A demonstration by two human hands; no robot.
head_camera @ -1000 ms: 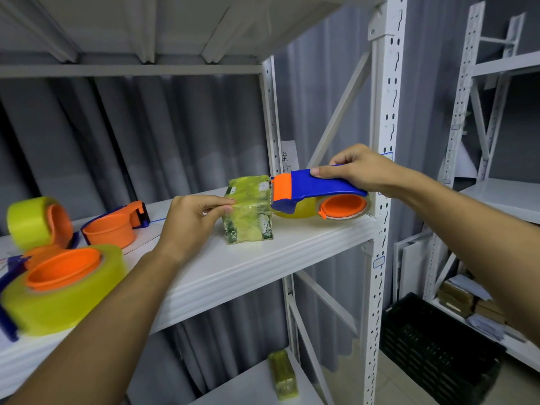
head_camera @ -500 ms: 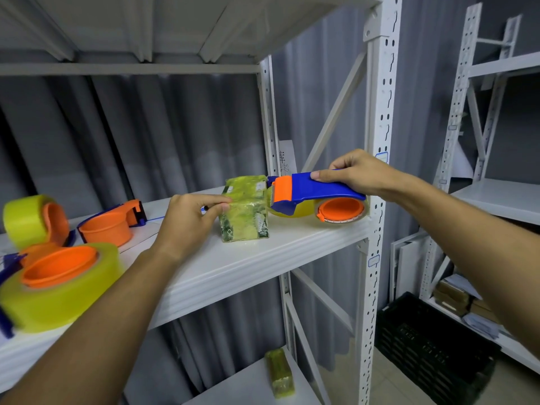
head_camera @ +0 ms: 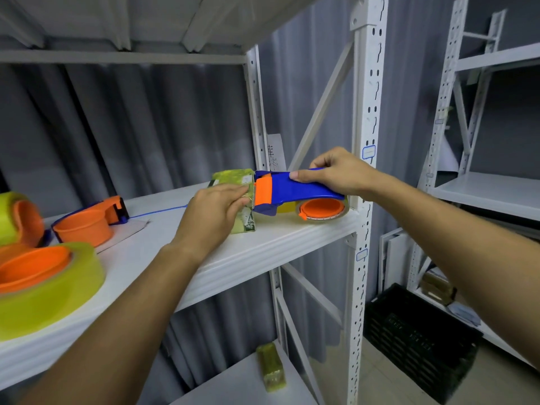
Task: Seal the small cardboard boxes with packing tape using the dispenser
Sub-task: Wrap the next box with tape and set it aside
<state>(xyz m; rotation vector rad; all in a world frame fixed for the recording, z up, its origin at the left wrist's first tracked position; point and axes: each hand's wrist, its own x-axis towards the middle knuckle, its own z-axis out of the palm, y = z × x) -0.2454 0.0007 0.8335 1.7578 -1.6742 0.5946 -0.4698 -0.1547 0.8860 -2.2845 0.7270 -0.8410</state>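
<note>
Head: two hands [head_camera: 214, 211] [head_camera: 336, 171], one dispenser [head_camera: 292, 190], one box [head_camera: 233, 178].

From my feed: shelf [head_camera: 280, 244], white painted metal, smooth, faint sheen. Dispenser [head_camera: 295, 190], blue and orange moulded plastic, glossy, with a small toothed metal blade. Small box [head_camera: 233, 178], wrapped in shiny yellow-green tape film, wrinkled. Spare tape roll [head_camera: 58, 290], translucent yellow film on an orange plastic core. Backdrop curtain [head_camera: 146, 127], grey cloth, matt. Crate [head_camera: 418, 340], black plastic, matt.
</note>
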